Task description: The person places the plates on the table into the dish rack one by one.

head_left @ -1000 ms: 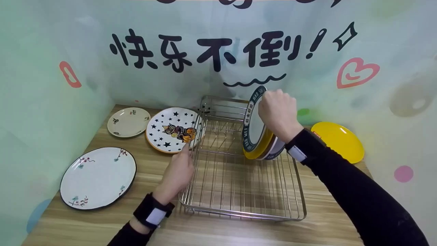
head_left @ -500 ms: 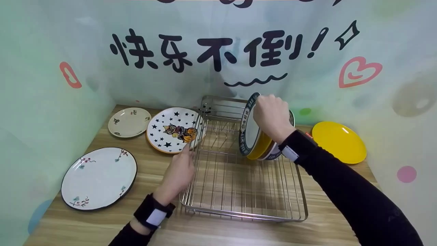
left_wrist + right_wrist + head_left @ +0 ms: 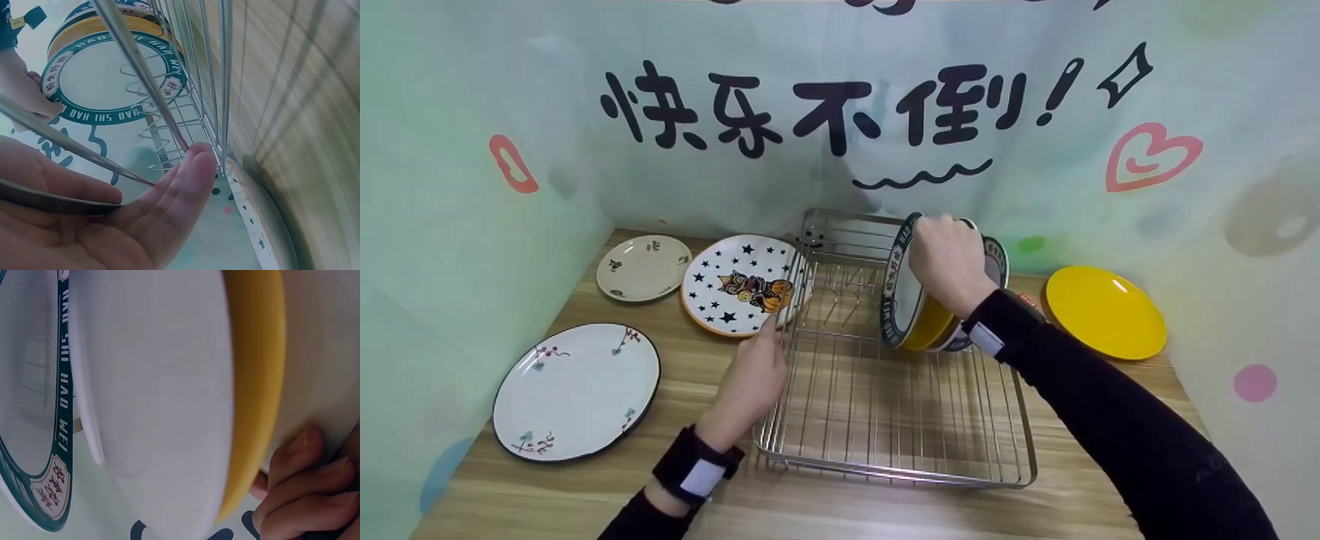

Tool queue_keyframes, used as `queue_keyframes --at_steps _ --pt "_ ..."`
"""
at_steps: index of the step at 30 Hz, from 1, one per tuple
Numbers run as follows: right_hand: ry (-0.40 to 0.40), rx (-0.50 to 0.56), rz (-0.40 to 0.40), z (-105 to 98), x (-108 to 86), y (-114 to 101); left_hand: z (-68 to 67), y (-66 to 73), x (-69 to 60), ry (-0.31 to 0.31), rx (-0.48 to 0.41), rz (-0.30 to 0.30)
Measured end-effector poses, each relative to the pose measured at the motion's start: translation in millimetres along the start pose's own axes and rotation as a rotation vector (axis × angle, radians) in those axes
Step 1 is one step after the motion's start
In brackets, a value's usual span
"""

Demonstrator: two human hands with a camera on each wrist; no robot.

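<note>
A green-rimmed plate (image 3: pixel 90 79) is gripped on edge below the curled fingers of the right hand (image 3: pixel 951 262), the rack (image 3: pixel 885 470) clasped by the half-curled left hand (image 3: pixel 750 375); upright lowering, clear of the yellow plate (image 3: pixel 931 326) under those right fingers, is judged best

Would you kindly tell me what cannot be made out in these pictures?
Head view: the right hand hides its own fingertips and part of the leftmost green-rimmed plate.
Head view: that plate and the right hand hide most of the yellow plate behind.
Head view: the upper edge cuts off the top writing.
Left wrist view: the bottom edge cuts off the starred plate.
</note>
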State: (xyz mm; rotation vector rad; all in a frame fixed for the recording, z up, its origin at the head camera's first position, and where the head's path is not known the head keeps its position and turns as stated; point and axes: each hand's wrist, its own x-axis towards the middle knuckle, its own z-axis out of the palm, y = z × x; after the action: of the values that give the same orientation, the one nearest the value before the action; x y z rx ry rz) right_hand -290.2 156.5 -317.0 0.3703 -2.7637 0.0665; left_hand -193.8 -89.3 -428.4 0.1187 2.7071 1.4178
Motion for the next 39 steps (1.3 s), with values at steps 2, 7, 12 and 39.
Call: queue_keyframes --at_steps 2,7,12,39 --pt "-0.014 -0.005 0.002 1 1.0 2 0.1 -0.1 0.1 0.001 -0.001 0.0" --pt "-0.041 -0.01 0.011 2 3.4 6 0.2 -0.3 0.4 -0.002 0.005 0.004" --pt "-0.051 -0.055 0.006 2 5.6 2 -1.5 -0.5 0.7 0.013 0.005 0.017" --pt "-0.049 -0.012 0.074 -1 -1.2 17 0.1 0.5 1.9 0.0 0.004 0.016"
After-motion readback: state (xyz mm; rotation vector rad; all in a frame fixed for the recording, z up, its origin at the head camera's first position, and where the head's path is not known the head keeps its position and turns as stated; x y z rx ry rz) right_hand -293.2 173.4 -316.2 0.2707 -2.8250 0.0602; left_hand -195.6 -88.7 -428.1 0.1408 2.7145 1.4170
